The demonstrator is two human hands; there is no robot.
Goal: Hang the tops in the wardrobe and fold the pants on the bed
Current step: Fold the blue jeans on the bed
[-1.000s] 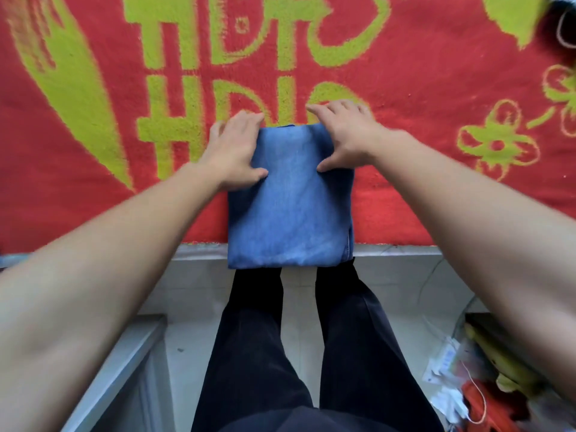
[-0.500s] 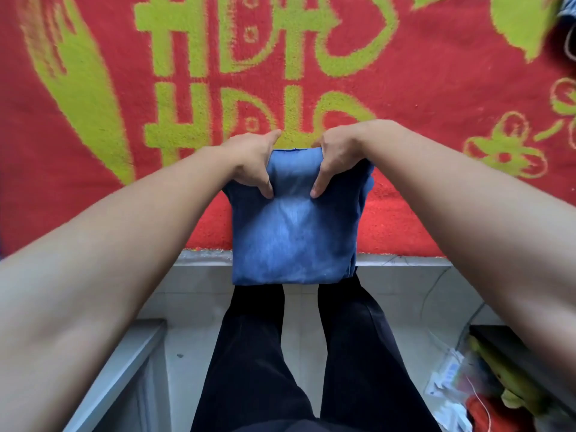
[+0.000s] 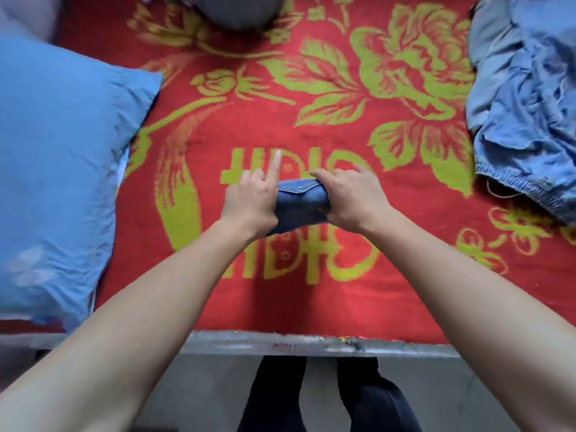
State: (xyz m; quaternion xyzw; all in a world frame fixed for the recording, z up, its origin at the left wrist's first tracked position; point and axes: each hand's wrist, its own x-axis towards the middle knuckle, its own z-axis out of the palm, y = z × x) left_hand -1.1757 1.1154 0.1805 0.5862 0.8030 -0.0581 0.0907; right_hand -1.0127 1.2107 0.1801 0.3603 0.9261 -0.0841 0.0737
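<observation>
The folded blue jeans are held between both hands above the middle of the red and yellow-green bed blanket. My left hand grips the bundle's left end, with its index finger pointing straight ahead. My right hand grips the right end, fingers curled over the top edge. A heap of light blue denim clothes lies crumpled at the bed's right side.
A large blue pillow covers the bed's left part. A grey rounded object sits at the far edge of the blanket. The bed's grey front edge runs across below my arms, with my dark-trousered legs under it.
Both hands took the folded jeans by the ends, lifted them off the bed's front edge and carried them forward over the middle of the blanket. The view widened to show the pillow and clothes heap.
</observation>
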